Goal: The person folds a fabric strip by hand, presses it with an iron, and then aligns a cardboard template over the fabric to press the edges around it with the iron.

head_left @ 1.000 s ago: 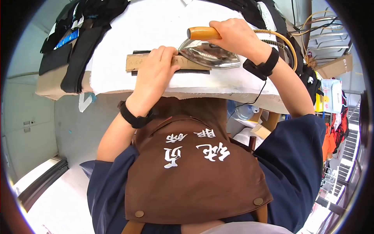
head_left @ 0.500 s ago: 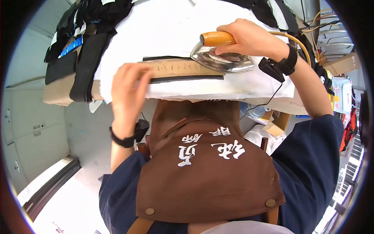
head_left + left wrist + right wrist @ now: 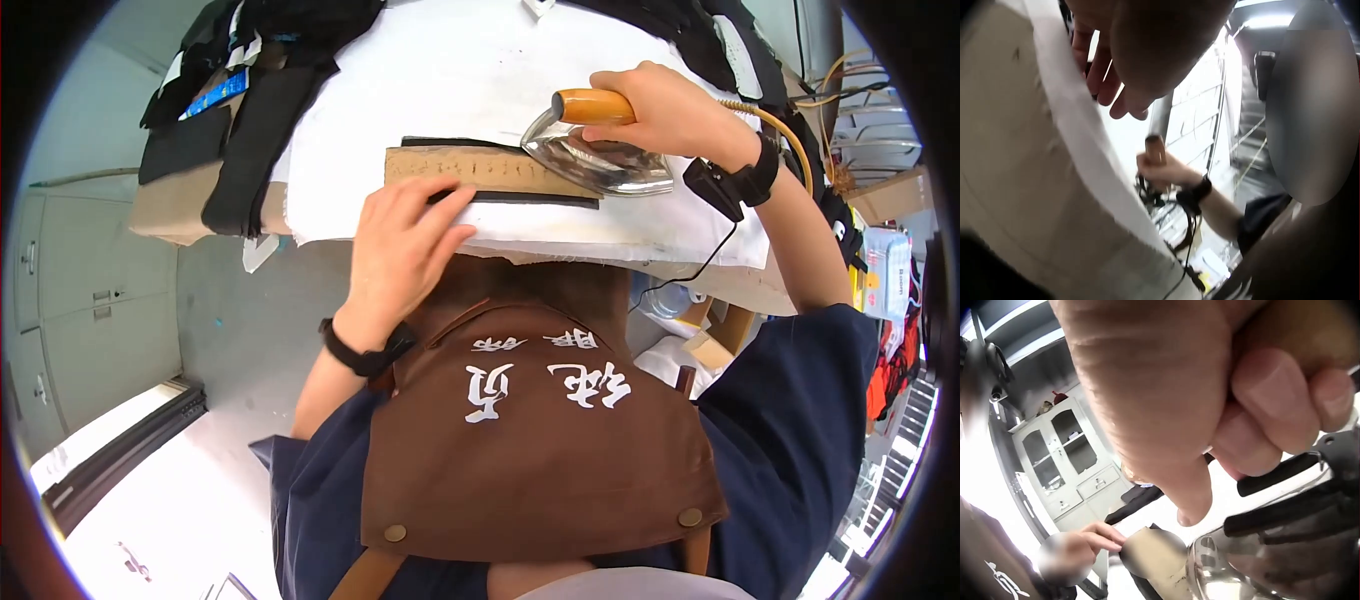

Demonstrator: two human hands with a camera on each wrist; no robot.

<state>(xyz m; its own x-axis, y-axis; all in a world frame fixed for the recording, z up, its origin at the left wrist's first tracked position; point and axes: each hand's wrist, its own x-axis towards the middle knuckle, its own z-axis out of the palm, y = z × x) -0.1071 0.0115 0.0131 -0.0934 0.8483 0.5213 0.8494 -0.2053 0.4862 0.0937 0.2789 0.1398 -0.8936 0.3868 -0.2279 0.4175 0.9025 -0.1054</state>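
Observation:
A strip of tan cardboard (image 3: 470, 165) with small marks lies along a slightly longer black cloth piece (image 3: 540, 198), whose edges show on both long sides. My left hand (image 3: 400, 235) is at their near left end, its fingers extended and fingertips at the cardboard's near edge. In the left wrist view those fingers (image 3: 1107, 84) hang over the table's side. My right hand (image 3: 668, 110) grips the wooden handle (image 3: 592, 106) of a shiny metal iron (image 3: 600, 160). The iron's pointed front overlaps the right end of the cardboard; its underside is hidden.
White cloth (image 3: 450, 70) covers the work table. Black garments (image 3: 262, 150) hang at its left corner, with more black cloth (image 3: 700, 50) at the far right. A tan hose (image 3: 785, 130) runs from the iron's handle. A brown apron (image 3: 540, 450) is close to the front edge.
My left hand lifted off the cardboard, swung left, then came back to its near edge. The iron slid slightly right along the strip, uncovering more of it. The head view shifted a little.

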